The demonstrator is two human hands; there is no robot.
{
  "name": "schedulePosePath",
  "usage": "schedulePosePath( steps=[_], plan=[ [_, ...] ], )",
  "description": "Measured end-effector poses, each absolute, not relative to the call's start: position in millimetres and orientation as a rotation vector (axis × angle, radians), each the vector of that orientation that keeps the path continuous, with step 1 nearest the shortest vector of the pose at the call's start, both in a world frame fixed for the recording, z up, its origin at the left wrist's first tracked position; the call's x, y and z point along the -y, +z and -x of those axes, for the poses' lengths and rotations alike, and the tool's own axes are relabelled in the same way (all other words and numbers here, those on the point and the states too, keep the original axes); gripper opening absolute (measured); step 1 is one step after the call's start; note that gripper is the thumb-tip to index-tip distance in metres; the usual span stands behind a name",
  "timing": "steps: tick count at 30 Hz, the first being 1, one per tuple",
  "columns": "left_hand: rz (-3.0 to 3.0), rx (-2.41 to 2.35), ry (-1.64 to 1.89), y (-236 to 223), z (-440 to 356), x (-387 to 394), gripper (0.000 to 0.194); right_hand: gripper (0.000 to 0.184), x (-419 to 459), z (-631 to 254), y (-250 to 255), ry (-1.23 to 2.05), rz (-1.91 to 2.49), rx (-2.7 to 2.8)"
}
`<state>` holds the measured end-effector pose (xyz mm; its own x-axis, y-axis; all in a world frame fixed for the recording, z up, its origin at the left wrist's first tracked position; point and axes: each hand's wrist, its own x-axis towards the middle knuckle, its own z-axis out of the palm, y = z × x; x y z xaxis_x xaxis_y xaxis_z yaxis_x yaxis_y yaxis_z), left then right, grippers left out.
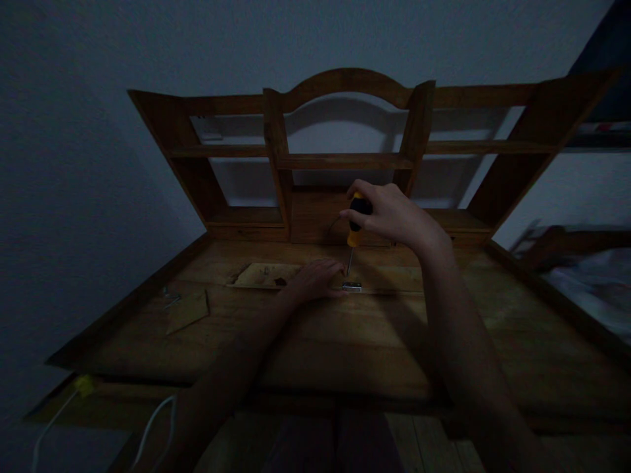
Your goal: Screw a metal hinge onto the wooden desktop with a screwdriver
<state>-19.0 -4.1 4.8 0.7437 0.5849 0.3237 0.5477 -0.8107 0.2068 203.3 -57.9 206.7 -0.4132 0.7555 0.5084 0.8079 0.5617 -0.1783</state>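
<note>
In my right hand (389, 213) is a screwdriver (353, 238) with a yellow and black handle, held nearly upright with its shaft pointing down. Its tip is just above or at a small metal fitting (351, 286), perhaps a hinge or catch; contact cannot be told. That fitting sits along the front edge of a narrow wooden board (261, 276) lying flat on the desk. My left hand (318, 279) steadies the board, its thumb at the near edge and its fingers bent over the top, close to the fitting. Any small screw at the fingertips is too dark to make out.
The wooden desk (345, 341) has a shelf unit (345, 161) along its back. On the left lie a thin flat piece (188, 312) and some small metal parts (171, 299). A white cable (156, 427) hangs near the front left edge. The light is dim.
</note>
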Motion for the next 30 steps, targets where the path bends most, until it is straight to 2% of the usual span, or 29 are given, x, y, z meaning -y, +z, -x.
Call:
schedulePosePath(
  steps=[6,7,10,14,30],
  plan=[
    [-2.893,-0.911,0.559,9,18,9,0.064,0.031,59,-203,209,-0.12,1.27,2.251],
    [-2.886,-0.911,0.576,11,18,11,0.062,0.03,59,-203,209,-0.123,1.275,2.251],
    [-2.844,-0.906,0.6,17,17,15,0.038,0.029,59,-205,209,-0.146,1.289,2.244],
    [-2.783,-0.893,0.612,17,16,14,0.029,0.029,59,-209,211,-0.184,1.317,2.231],
    [-2.701,-0.873,0.642,17,15,14,0.037,0.028,59,-215,215,-0.203,1.351,2.208]
  ],
)
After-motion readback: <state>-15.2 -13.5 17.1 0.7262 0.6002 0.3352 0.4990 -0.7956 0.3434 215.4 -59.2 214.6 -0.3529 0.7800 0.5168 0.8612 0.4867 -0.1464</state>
